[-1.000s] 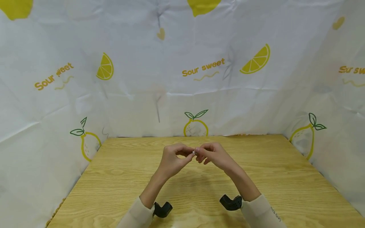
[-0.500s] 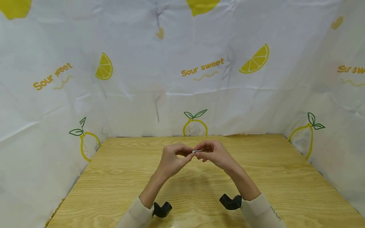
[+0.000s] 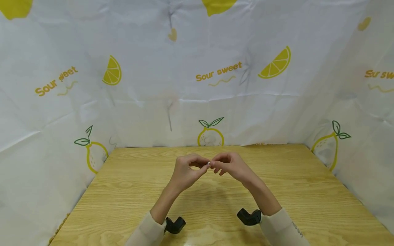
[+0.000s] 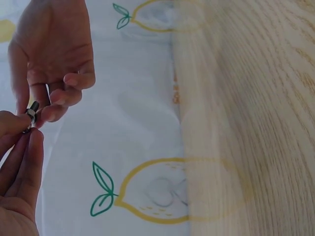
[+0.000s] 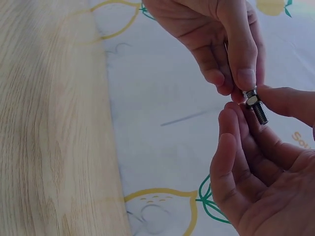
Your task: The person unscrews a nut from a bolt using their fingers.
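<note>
In the head view both hands meet above the middle of the table. My left hand [image 3: 186, 172] pinches one end of a small metal bolt [image 5: 262, 115] between thumb and fingers. A hex nut [image 5: 253, 101] sits around the bolt, and the threaded shank sticks out past it, tilted down in the right wrist view. My right hand [image 3: 233, 168] holds the nut between thumb and index finger, its other fingers loosely curled below. The left fingertips hide the gripped end of the bolt.
A wood-grain table [image 3: 147, 198] lies under the hands. A white lemon-print cloth [image 3: 154, 119] stands behind it and along both sides. Each wrist carries a black camera mount, one on the left [image 3: 175, 226] and one on the right [image 3: 249, 217].
The right fingers have parted around the bolt, showing more of it, then closed in again at the nut. The left hand has kept its grip and place.
</note>
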The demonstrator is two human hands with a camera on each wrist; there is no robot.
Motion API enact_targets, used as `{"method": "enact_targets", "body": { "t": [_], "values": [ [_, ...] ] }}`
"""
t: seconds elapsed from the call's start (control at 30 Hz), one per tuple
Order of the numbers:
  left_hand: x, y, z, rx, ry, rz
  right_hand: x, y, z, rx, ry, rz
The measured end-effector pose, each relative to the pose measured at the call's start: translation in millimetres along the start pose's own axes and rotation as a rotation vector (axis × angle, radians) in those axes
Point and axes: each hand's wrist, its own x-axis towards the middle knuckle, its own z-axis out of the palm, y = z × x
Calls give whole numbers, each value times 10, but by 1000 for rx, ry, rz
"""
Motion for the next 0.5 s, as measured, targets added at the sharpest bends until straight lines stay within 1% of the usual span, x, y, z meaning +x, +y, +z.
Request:
{"method": "enact_targets", "body": {
  "t": [0.13,0.3,0.43,0.5],
  "values": [
    [13,2,-1,-8,-4,4,-3,-15,1,18,16,-23],
    [13,-3,4,-20,0,3,0,-9,5,45,15,-46],
    [10,-7,6,-19,1,9,-8,-8,-6,44,14,-34],
    [11,-7,7,-15,2,14,-8,-6,-15,39,10,-16]
  ]
}}
